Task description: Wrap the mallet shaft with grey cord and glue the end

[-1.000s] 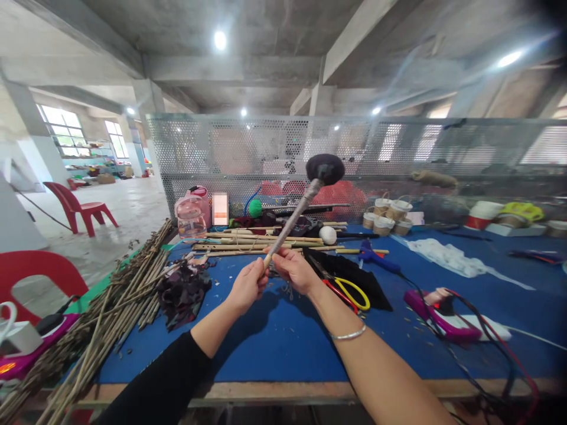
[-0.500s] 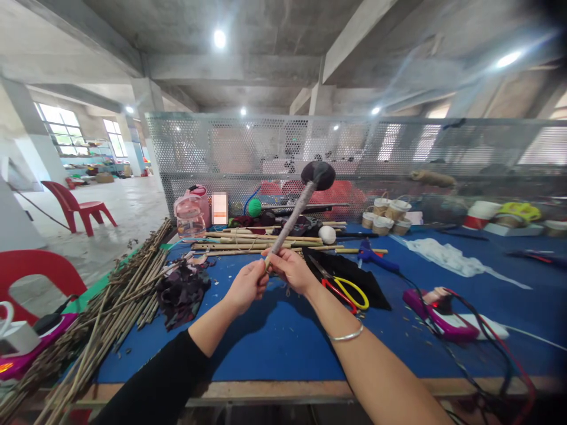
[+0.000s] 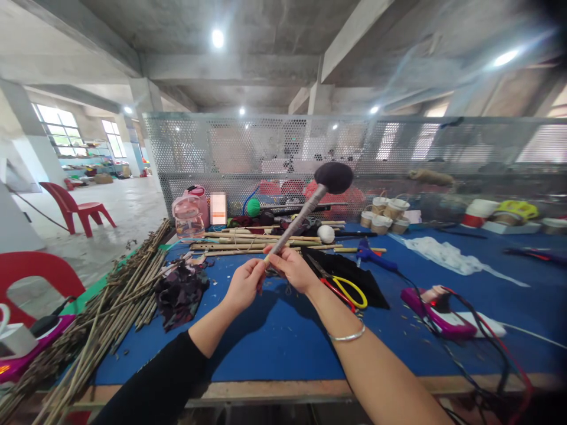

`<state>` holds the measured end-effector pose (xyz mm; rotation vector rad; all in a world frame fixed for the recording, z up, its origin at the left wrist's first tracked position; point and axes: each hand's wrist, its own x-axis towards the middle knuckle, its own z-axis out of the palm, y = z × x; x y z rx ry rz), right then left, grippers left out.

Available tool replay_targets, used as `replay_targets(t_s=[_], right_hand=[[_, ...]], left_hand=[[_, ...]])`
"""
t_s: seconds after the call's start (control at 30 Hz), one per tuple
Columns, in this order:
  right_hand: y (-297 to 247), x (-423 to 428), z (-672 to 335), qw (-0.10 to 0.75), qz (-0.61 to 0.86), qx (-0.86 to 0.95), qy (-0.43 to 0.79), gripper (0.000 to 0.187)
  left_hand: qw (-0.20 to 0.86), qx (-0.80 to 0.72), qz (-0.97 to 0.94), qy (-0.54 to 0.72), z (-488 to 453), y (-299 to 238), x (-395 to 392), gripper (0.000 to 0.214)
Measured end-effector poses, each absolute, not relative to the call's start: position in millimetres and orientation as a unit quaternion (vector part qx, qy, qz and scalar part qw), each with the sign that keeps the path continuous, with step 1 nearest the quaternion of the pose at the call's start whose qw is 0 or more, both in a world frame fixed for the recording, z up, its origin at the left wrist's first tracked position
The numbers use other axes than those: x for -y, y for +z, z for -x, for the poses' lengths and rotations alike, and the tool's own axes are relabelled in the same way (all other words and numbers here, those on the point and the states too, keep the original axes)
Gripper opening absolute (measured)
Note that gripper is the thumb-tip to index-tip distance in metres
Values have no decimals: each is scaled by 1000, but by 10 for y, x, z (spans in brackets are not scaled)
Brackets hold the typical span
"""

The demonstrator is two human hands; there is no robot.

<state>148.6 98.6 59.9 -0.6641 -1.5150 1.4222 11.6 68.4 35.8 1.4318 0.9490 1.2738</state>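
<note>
Left hand pinches the lower end of a grey-wrapped stick, and the right hand grips it just above. The stick slants up and rightward over the blue surface, its dark rounded head uppermost; scissors with red and yellow handles lie partly on black cloth.

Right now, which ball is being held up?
The black ball, on the stick in the left hand and right hand. The white ball and green ball aren't held.
</note>
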Motion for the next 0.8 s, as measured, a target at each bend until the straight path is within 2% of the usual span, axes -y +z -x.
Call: replay_targets(t_s=[0.1,0.27,0.33,0.43,0.63,0.7,0.8], right_hand=[[573,-1002,-1475,451,260,613,594,39],[509,-1072,-1443,475,294,606,567,39],[529,-1061,-1454,480,298,611,555,39],[591,-1005,-1488,472,280,619,562,39],[574,-1007,-1503,455,273,621,577,39],[521,-1053,-1488,461,287,626,560,38],[475,-1095,-1474,480,318,638,511,36]], left_hand=[[497,-395,-589,500,-141,348,-661,45],[310,-450,-636,545,-132,335,-646,31],[273,-469,-639,546,-109,336,-658,28],[302,-468,-640,529,-84,317,-683,32],[448,-425,-621,484,-116,259,-692,46],[413,-436,-627,497,-127,259,-689,40],[302,-466,-631,542,-121,261,-698,29]])
